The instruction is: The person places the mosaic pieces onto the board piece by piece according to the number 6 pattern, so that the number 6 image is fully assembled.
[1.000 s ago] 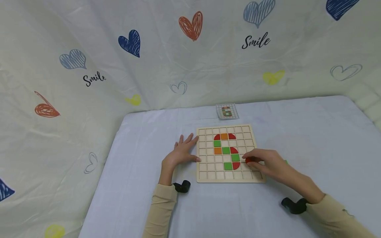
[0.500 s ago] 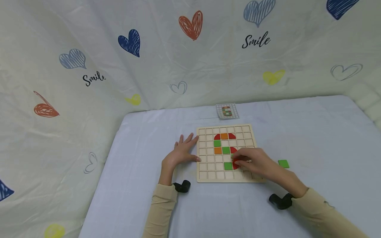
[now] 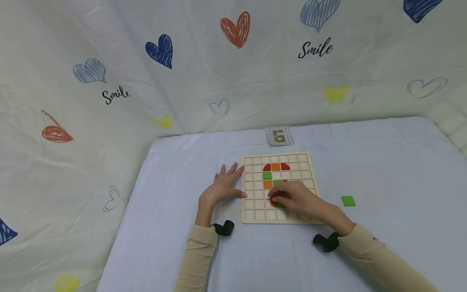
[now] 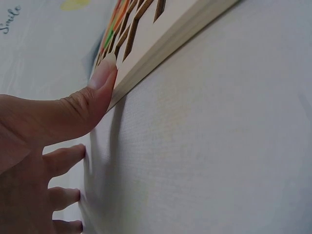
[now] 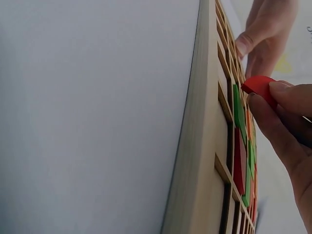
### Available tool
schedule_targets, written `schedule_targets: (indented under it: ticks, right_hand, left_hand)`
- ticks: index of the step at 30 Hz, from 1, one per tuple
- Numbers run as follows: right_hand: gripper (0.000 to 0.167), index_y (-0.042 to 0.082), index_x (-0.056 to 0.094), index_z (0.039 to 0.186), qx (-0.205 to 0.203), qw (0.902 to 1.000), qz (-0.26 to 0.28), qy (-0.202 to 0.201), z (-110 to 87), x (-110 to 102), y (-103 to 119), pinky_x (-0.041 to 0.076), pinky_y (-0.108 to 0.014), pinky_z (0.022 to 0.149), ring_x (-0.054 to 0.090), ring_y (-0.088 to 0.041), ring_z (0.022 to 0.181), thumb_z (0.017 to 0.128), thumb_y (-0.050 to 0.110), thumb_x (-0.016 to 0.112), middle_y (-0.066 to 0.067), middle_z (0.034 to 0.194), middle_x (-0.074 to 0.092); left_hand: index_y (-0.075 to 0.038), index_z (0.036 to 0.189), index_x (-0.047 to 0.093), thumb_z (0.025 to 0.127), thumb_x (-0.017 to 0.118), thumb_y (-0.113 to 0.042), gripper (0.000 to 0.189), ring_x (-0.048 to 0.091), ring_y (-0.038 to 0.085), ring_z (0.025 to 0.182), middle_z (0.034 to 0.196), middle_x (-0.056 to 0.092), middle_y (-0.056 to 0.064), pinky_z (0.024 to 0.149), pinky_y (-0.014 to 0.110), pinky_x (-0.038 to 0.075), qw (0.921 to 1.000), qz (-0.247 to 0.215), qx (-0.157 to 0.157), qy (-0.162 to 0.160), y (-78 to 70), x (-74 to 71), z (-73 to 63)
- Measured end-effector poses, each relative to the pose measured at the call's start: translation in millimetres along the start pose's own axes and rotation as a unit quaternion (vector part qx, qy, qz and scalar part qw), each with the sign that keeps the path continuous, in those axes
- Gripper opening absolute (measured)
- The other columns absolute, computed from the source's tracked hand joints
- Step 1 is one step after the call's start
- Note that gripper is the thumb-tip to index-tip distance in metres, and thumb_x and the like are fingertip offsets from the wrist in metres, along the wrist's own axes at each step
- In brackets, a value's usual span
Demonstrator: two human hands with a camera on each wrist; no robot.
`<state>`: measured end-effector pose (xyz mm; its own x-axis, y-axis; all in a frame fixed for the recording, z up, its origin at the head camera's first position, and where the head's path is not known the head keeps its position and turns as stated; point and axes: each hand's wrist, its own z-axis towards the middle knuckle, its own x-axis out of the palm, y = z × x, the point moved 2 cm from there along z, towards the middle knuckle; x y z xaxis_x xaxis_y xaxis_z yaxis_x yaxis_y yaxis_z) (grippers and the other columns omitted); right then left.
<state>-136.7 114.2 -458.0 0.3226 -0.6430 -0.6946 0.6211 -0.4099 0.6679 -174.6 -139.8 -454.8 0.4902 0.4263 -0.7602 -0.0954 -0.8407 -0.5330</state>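
A wooden grid board [image 3: 254, 215] lies on the table, with red quarter-round, orange and green square tiles in some cells. My left hand [image 3: 223, 187] is spread at the board's left side, its thumb touching the edge, as the left wrist view also shows. Over the lower middle of the board, my right hand [image 3: 297, 197] pinches a red quarter-round tile [image 5: 261, 87] between thumb and finger. That tile is just above the board, left of a green tile [image 5: 239, 107] set in a cell. The right hand hides part of the tile pattern in the head view.
A loose green square tile [image 3: 348, 201] lies on the white cloth right of the board. Behind the board is a small pattern card [image 3: 279, 136] showing a coloured grid figure. A white curtain with printed hearts [image 3: 235, 30] hangs behind the table.
My right hand has moved left across the board with the red quarter-round tile, uncovering the loose green tile on the cloth. The left hand has stayed at the board's edge.
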Motion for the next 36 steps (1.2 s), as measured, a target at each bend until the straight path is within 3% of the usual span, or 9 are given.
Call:
schedule_targets:
  ticks: [15, 23, 36]
  right_hand:
    - [0.014, 0.007, 0.079, 0.102, 0.016, 0.9982, -0.029, 0.051, 9.5, 11.4, 1.9, 0.056, -0.030, 0.080, 0.063, -0.013, 0.087, 0.089, 0.001, 0.077, 0.002, 0.095, 0.071]
    - [0.020, 0.011, 0.076, 0.112, 0.095, 0.9914, -0.044, 0.078, 7.6, 16.3, 8.1, 0.057, -0.031, 0.084, 0.060, -0.012, 0.094, 0.092, 0.011, 0.077, 0.003, 0.105, 0.067]
    - [0.020, 0.009, 0.073, 0.111, 0.098, 0.9922, -0.055, 0.055, 5.2, 13.8, 11.9, 0.056, -0.035, 0.085, 0.059, -0.014, 0.094, 0.091, 0.009, 0.076, 0.000, 0.104, 0.068]
  left_hand:
    - [-0.023, 0.164, 0.028, 0.087, 0.083, -0.031, 0.095, -0.008, 0.040, 0.159, 0.174, 0.012, 0.002, 0.127, 0.062, 0.002, 1.0000, 0.003, -0.005, 0.001, -1.3, -1.6, 2.3]
    - [-0.023, 0.164, 0.029, 0.086, 0.084, -0.032, 0.096, -0.008, 0.041, 0.159, 0.174, 0.012, 0.003, 0.127, 0.063, 0.002, 1.0000, 0.002, -0.009, 0.001, -0.4, -0.5, 2.0]
    - [-0.023, 0.164, 0.028, 0.086, 0.083, -0.032, 0.096, -0.008, 0.040, 0.159, 0.174, 0.012, 0.003, 0.127, 0.062, 0.002, 0.9998, 0.007, -0.015, 0.006, -2.2, -0.5, 0.6]
